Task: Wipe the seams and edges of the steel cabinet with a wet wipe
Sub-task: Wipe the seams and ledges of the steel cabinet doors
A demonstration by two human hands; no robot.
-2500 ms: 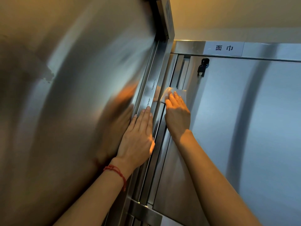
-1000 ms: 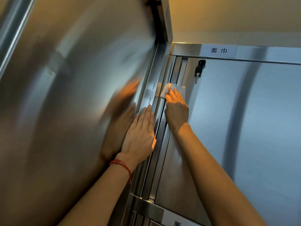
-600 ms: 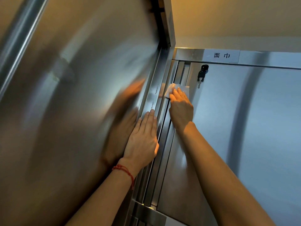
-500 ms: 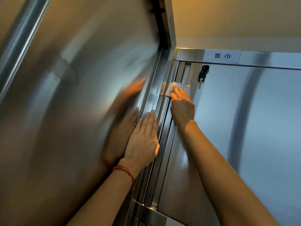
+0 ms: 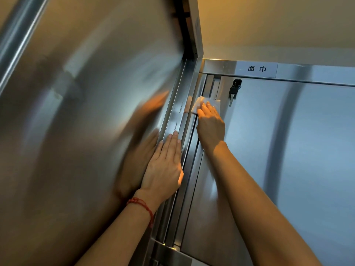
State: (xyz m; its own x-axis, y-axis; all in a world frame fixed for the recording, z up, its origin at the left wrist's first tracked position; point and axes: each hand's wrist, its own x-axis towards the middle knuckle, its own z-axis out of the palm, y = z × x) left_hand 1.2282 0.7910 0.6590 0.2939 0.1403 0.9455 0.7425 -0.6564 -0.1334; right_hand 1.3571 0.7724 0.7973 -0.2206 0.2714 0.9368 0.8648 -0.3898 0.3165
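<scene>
The steel cabinet (image 5: pixel 288 150) fills the view, with a vertical seam of several narrow channels (image 5: pixel 192 131) between its left panel and the right door. My right hand (image 5: pixel 210 123) presses a white wet wipe (image 5: pixel 199 104) flat against the upper part of that seam, fingers straight over the wipe. My left hand (image 5: pixel 165 166) lies flat with straight fingers on the left side of the seam, lower down, holding nothing. A red string bracelet is on that wrist.
A black key (image 5: pixel 234 91) hangs in the lock at the door's top left, just right of the wipe. A white label (image 5: pixel 257 69) sits on the top rail. The big left steel panel (image 5: pixel 76 131) mirrors my hands. A horizontal rail (image 5: pixel 172 254) crosses below.
My right hand has slid the wipe a little up the seam toward the top corner. My left hand has stayed flat in about the same place.
</scene>
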